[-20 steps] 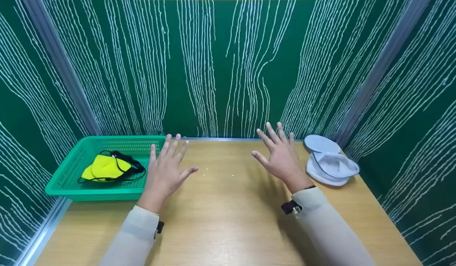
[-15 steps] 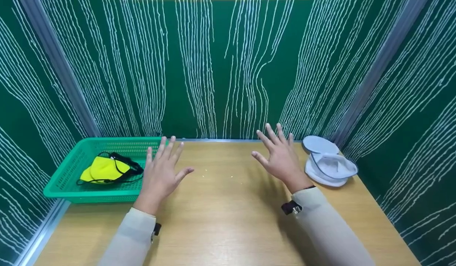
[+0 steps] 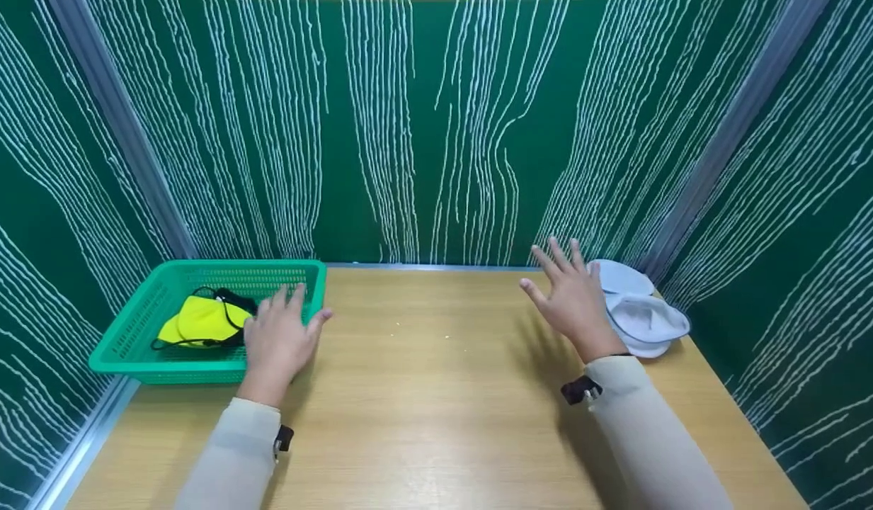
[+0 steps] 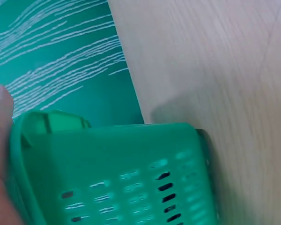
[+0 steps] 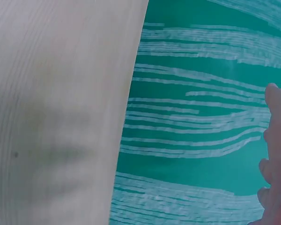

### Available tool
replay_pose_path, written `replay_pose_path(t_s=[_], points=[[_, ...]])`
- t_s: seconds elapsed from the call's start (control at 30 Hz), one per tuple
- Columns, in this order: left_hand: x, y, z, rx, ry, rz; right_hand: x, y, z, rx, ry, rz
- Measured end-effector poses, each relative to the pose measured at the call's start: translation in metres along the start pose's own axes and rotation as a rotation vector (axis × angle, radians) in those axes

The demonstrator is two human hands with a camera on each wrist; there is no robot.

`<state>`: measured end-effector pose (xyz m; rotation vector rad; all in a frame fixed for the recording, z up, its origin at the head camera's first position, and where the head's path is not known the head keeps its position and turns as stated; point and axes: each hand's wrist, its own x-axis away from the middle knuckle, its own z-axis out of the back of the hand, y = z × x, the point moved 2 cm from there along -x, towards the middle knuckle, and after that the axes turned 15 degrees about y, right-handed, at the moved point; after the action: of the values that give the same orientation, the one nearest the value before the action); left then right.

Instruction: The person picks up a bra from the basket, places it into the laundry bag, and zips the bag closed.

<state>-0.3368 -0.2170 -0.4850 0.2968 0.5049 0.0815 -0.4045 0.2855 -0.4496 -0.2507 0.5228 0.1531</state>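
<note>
Versus earlier frames: left hand (image 3: pixel 279 343) shifted left, over the green basket (image 3: pixel 170 377); right hand (image 3: pixel 576 301) shifted right, near the white pouch (image 3: pixel 652 322), far right. Both spread, grip nothing; left's contact unclear. Yellow item (image 3: pixel 202 322) in basket, left.

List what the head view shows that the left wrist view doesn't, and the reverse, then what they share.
Only the head view shows the right hand, both sleeves, the white pouch and the yellow item inside the basket.

Only the left wrist view gives a close, side-on look at the basket's slotted outer wall.

Both show the basket, the wooden table, the green backdrop with white lines, and the left hand, though the left wrist view catches just part of it.
</note>
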Motion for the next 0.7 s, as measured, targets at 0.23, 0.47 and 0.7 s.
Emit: replay_pose_path(t_s=[0.23, 0.47, 0.7], points=[[-0.004, -0.006, -0.003, 0.000, -0.132, 0.111, 0.001, 0.044, -0.001, -0.030, -0.013, -0.110], [-0.007, -0.005, -0.001, 0.036, -0.229, 0.154, 0.014, 0.084, -0.010, -0.043, -0.081, -0.221], [-0.006, -0.004, 0.001, 0.064, -0.238, 0.174, 0.025, 0.105, -0.016, -0.028, -0.135, -0.294]])
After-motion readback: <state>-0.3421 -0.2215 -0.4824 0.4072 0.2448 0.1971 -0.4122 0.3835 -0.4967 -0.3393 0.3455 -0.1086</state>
